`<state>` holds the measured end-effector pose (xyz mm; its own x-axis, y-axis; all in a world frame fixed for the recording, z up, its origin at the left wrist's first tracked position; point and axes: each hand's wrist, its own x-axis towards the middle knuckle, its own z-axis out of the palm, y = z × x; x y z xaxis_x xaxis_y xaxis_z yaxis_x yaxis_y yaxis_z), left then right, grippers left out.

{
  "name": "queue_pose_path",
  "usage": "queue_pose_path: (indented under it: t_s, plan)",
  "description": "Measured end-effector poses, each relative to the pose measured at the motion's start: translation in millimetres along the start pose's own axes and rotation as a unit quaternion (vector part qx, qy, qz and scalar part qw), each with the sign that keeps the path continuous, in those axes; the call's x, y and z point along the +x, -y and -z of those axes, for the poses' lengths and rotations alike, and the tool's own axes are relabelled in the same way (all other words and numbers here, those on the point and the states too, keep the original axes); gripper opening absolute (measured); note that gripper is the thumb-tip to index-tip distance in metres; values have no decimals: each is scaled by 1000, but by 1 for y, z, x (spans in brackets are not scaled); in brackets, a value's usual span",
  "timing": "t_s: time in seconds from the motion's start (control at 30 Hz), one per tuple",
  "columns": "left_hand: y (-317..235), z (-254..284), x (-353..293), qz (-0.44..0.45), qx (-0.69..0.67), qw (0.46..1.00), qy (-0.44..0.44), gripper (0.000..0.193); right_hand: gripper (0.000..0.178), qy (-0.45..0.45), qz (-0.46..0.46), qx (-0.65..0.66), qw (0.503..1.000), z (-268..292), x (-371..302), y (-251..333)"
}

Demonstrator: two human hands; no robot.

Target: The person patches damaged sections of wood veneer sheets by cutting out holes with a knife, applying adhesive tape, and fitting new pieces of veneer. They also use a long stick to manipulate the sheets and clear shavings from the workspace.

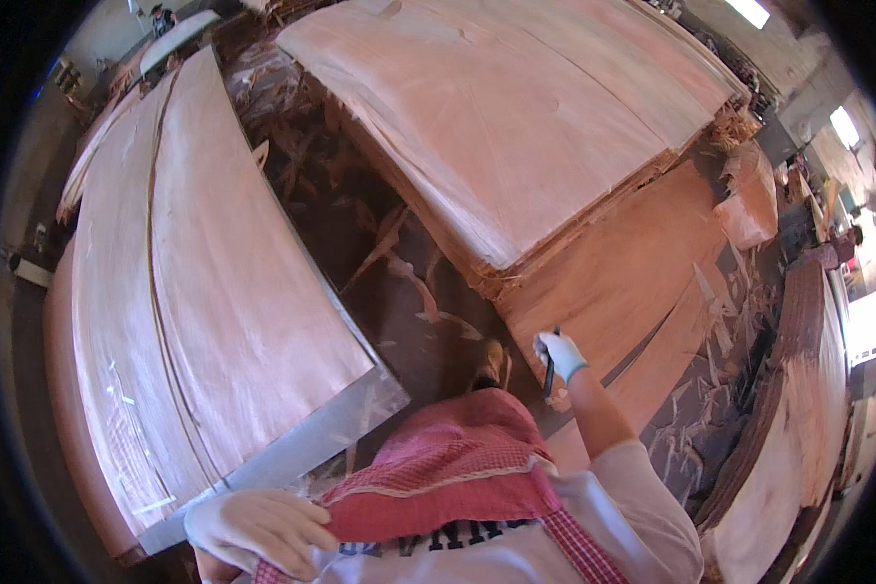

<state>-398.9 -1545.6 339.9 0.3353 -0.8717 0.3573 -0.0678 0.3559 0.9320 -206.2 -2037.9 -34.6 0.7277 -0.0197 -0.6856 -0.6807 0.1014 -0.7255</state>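
The white-gloved right hand point(561, 352) is closed around a dark, slim, stick-like tool point(550, 378), which hangs beside the tall stack of pinkish wood-veneer sheets point(516, 127); the white-gloved left hand point(258, 530) is loosely bent near the grey-edged counter point(365, 411), and I cannot tell whether it grips anything. The step seems to be handling the tool between piles; the next move probably calls for a steady grip.

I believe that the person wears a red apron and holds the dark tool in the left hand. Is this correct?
Not quite: the hand is wrong. The head view shows the dark tool in the right hand, while no tool shows in the left hand. The person does wear a red apron.
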Motion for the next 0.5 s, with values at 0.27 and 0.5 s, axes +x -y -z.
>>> queue_pose_path:
  t_s: [0.27, 0.5]
  plan:
    - [-7, 98, 109, -77, 92, 992, -35, 28, 16, -86, 6, -52, 995, -6, 207, 100]
    - [13, 237, 252, -131, 82, 988, 28, 27, 22, -134, 6, -160, 978, 15, 367, 77]
